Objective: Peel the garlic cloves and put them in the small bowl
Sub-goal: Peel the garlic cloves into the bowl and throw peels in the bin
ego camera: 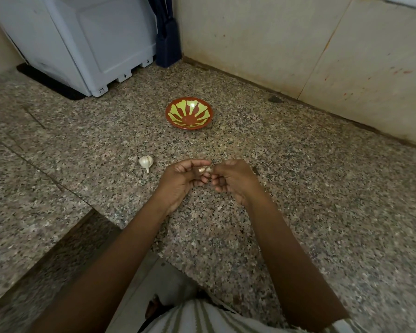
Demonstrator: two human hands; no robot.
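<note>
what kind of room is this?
Probably a home kitchen: a speckled granite counter in a tiled corner, a white appliance at the back, plus a garlic bulb and small bowl.

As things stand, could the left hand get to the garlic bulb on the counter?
Probably yes: the garlic bulb lies on bare counter just beside the left hand, though both hands now hold a clove.

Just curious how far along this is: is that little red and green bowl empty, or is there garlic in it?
Empty. The bowl shows only its painted inside; both hands hold a clove.
</note>
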